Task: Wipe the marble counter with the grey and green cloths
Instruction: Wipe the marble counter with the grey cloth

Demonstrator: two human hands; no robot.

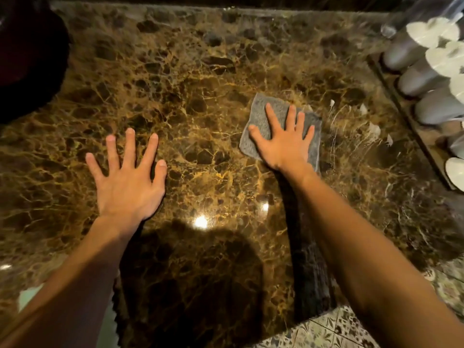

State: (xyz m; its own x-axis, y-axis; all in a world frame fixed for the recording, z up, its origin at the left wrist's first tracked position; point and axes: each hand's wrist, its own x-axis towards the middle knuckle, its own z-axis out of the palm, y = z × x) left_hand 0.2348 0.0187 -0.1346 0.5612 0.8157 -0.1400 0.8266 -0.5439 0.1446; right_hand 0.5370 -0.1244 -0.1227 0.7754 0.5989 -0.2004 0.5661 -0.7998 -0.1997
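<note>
Head view: I'm seeing right hand [283,144] lying flat, fingers spread, grip open, pressing on square grey cloth [261,116] right of centre on brown veined marble worktop [200,71]. Left hand [128,179] resting palm-down, grip open, on bare marble, well apart from cloth. Wooden tray [424,136] sitting at right edge.

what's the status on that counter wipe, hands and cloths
Right hand flat on grey cloth, fingers spread. Left hand bare on marble counter. Green cloth not in view. Tray of glasses at right edge.
</note>
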